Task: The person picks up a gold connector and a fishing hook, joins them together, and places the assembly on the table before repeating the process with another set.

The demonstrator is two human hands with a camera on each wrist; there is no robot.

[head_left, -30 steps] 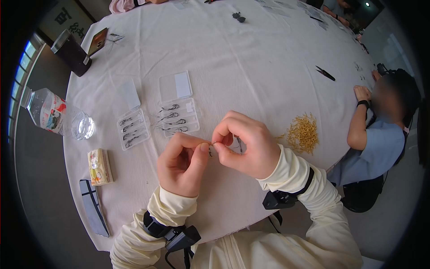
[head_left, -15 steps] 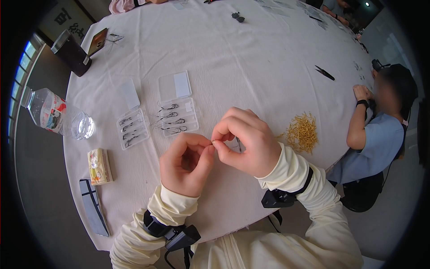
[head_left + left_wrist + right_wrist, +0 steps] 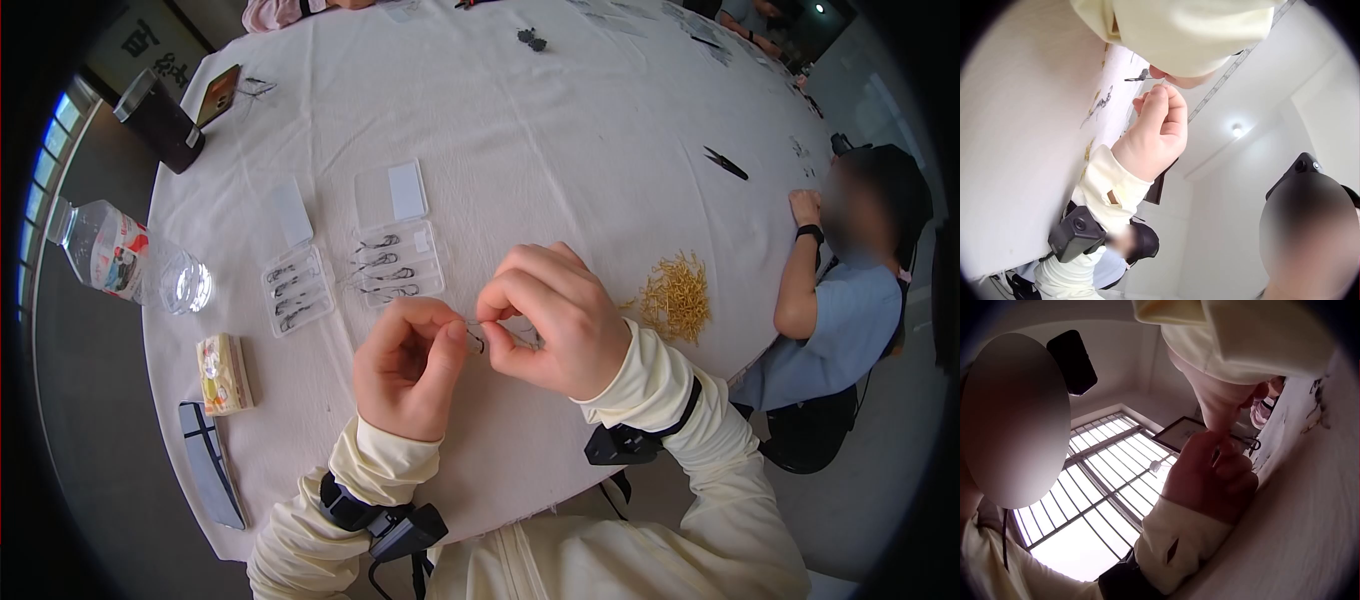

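Note:
In the head view the left hand (image 3: 408,368) pinches a small dark hook-like piece (image 3: 477,343) between thumb and forefinger. Facing it, the right hand (image 3: 560,320) has its thumb and forefinger pinched at what looks like a thin line, its far end hard to make out. The two sets of fingertips are a small gap apart. Beyond the left hand, an open clear case (image 3: 425,240) holds several dark looped pieces, and a second such case (image 3: 318,262) lies to its left. A pile of gold-coloured pieces (image 3: 676,298) is right of the right hand.
Left on the white-clothed table (image 3: 480,130) are a water bottle (image 3: 120,250), a dark tumbler (image 3: 162,120), a phone (image 3: 218,95), a tissue pack (image 3: 222,375) and a grey-blue flat item (image 3: 210,465). Small snips (image 3: 726,163) lie at the right, near a seated person (image 3: 850,290).
The fingertips have moved slightly apart, and the dark hook-like piece shows below the left fingertips, where it was hidden half a second ago. The seated person's head has shifted a little.

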